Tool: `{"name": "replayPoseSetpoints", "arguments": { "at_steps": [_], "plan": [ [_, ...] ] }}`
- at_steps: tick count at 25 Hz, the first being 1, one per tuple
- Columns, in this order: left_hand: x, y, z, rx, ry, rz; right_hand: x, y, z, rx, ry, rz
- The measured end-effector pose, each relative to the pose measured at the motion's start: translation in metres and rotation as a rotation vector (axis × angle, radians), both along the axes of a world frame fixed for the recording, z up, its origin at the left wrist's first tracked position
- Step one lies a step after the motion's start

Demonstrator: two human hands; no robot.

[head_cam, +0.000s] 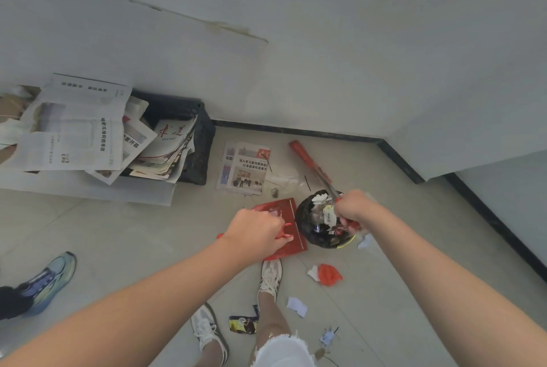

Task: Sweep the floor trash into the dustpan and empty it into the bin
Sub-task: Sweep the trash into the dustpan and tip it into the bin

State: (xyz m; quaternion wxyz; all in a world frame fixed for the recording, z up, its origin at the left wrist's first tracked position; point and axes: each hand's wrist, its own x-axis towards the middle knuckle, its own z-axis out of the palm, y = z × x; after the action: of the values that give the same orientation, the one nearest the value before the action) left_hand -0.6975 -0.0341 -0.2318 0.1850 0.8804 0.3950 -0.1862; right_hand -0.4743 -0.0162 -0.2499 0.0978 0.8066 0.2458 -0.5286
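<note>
1. While I lean over the bin (pixel 322 220), my left hand (pixel 254 232) has its fingers curled tight around the handle of one red dustpan (pixel 285 226), just left of the bin.
2. My right hand (pixel 353 207) is fisted on one red-handled broom (pixel 307 159), directly above the one full bin.
3. Loose floor trash nearer me than both hands: five pieces – red-white wad (pixel 325 274), white scrap (pixel 297 306), printed wrapper (pixel 243 324), bluish scrap (pixel 327 336), pale scrap (pixel 365 241).
4. One newspaper (pixel 245 168) beyond my fingers.

A plain indoor corner, likely an office or utility space: bare pale walls (pixel 325 41) with dark baseboard (pixel 296 130), a tiled floor (pixel 118 233), and a black crate (pixel 195 141) overflowing with newspapers (pixel 77 130) at far left.
</note>
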Motion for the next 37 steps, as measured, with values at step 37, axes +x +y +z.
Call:
{"name": "replayPoseSetpoints", "arguments": {
  "at_steps": [37],
  "plan": [
    [-0.347,-0.117,0.019,0.194,0.042,0.293,-0.204,-0.383,0.074,-0.079,-0.243,0.724]
  ]
}}
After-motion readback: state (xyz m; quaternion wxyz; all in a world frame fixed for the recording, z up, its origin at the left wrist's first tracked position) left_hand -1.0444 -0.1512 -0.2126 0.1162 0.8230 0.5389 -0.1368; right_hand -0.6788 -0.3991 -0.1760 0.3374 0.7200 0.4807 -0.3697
